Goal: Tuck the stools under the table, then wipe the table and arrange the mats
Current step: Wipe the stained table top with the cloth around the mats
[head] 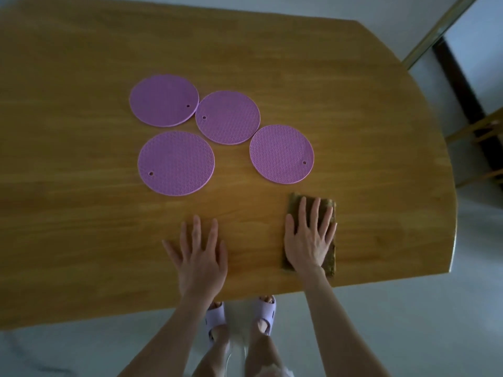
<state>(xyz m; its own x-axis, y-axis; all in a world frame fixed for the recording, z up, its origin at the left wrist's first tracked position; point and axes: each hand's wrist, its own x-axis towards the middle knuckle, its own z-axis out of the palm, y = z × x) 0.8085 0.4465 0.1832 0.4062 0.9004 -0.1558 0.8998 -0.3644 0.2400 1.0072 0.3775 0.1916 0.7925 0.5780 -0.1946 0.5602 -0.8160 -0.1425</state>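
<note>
Your right hand [309,240] lies flat w/ fingers spread, palm down on the olive-green rectangular wiping cloth [330,257], pressing it onto the oval light-wood table [81,186] near the near edge, right of centre. Nothing is pinched; the cloth just sits under the palm, its far edge and right strip showing past your fingers.

Your left hand [200,255] is also flat and splayed, resting bare on the tabletop just left of the cloth, not touching it, holding nothing.

Four round purple silicone mats sit mid-table, beyond both hands:
- far-left mat [164,100], overlapping or touching the next one at its right rim; can't tell which.
- centre mat [227,117], just beside the right one, approx. touching.
- right mat [281,154], nearest the cloth but apart from it.
- near-left mat [176,163], apart from the others, straight ahead of your left hand.

Each has a small hanging hole near the rim.

Part of a wooden stool [487,148] shows at the right edge, beside the table's end. Your lilac slippers [215,318] are visible below the near table edge on the pale floor [408,322].
</note>
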